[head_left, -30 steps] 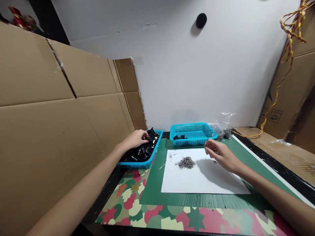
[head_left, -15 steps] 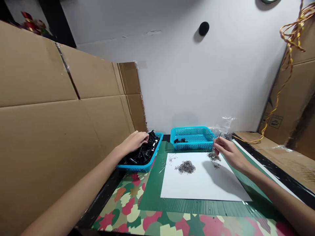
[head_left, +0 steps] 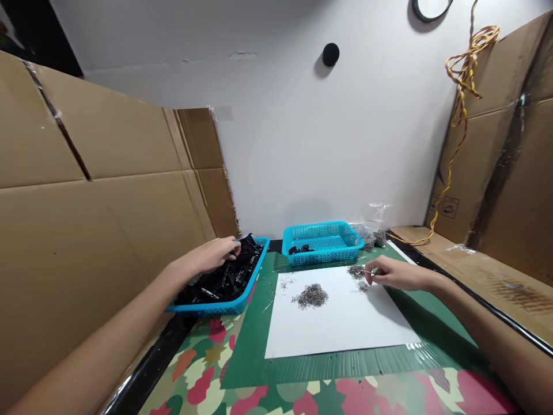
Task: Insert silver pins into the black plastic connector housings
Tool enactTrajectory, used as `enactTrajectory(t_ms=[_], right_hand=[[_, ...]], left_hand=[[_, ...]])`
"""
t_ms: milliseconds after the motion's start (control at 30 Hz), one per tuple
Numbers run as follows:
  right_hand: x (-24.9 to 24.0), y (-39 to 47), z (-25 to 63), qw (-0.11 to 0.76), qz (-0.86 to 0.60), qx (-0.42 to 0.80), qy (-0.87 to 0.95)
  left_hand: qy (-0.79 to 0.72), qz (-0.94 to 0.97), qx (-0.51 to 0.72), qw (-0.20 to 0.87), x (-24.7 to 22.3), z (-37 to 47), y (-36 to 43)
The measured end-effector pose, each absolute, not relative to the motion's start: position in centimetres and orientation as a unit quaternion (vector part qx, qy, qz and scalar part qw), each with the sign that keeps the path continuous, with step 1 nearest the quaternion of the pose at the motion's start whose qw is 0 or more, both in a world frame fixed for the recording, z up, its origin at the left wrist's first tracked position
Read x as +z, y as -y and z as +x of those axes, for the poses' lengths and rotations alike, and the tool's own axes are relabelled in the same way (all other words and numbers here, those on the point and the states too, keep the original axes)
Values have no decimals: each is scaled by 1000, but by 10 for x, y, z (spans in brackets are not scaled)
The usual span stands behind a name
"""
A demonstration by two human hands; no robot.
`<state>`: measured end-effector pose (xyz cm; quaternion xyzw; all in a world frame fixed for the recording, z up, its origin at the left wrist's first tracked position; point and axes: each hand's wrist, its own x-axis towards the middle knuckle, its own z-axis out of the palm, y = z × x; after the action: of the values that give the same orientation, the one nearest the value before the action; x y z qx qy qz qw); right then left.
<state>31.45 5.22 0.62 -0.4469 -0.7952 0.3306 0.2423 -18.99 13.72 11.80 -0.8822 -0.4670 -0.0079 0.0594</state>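
To the left of the white sheet (head_left: 332, 328), our left hand (head_left: 218, 253) reaches over the heaped basket (head_left: 242, 304) of black pieces (head_left: 224, 282); its fingers are curled, and we cannot tell whether they grip anything. At the sheet's far right corner, our right hand (head_left: 391, 272) has thumb and finger pinched on a thin tool (head_left: 368, 271), which points towards a small metal pile (head_left: 355, 271) lying there. A larger metal pile (head_left: 313, 295) sits on the sheet, left of its middle, and loose bits (head_left: 286, 281) are scattered near its far left corner.

Beyond the sheet stands a second basket (head_left: 324, 256), mostly bare, with a few black pieces gathered at its left end. From these amounts we judge that much is left to work through: the heap to the sheet's left is large, and plenty of metal bits lie upon it. We cannot tell whether the few pieces beyond the sheet are finished, nor whether any piece has had metal joined to it.
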Motion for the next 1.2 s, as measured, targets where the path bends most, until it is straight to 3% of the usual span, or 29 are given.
enactTrajectory(t_ms=[433,700,1000,1100,1200], right_hand=[[-5,-60,312,255,-490,251,795],[-11,-64,312,235,-469,282,803],[2,-58,306,297,-452,333,773],[0,-57,303,303,-445,336,773],[-7,-59,302,286,-465,289,786]], left_hand=[[492,-868,-62,30,145,-193,-139],[489,-865,-98,61,145,-195,-138],[574,-782,-216,109,166,-181,-111],[547,-791,-274,22,158,-157,-98],[491,-784,-335,-182,136,-124,-87]])
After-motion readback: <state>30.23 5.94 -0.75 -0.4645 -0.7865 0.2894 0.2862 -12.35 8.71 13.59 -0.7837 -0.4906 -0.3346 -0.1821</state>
